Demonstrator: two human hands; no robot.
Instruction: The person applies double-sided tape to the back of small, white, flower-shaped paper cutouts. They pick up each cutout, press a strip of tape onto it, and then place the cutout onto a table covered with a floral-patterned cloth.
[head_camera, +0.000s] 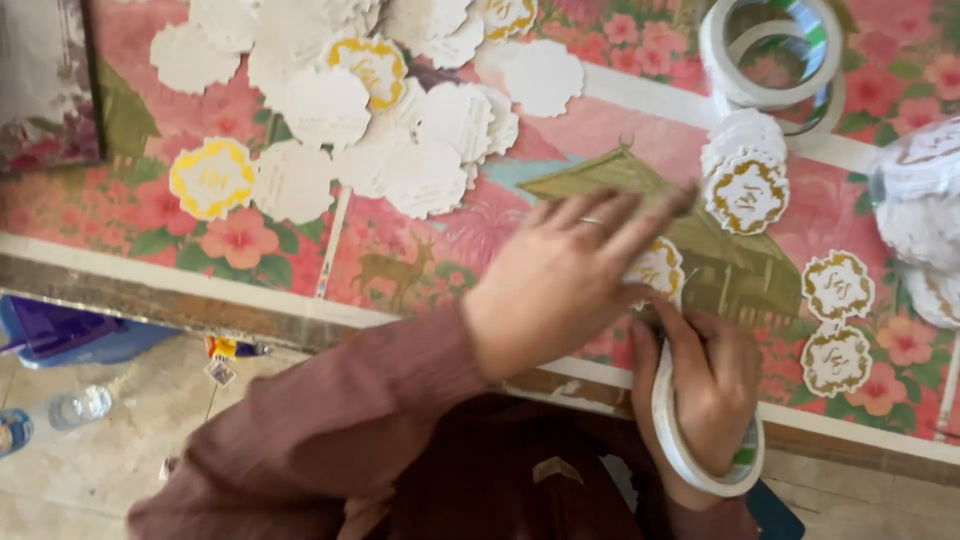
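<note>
Mauve-brown long sleeves; thin ring on finger of left hand (560, 275); dark brown garment below.

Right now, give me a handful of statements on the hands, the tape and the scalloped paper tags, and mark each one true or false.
1. The left hand lies flat over a gold-edged tag. True.
2. A tape roll sits around the right hand wrist. True.
3. The floral table cover is plain blue. False: it is pink with flowers.
4. The tape rolls at the top right are black. False: they are white.
5. A small stack of tags lies below those rolls. True.
</note>
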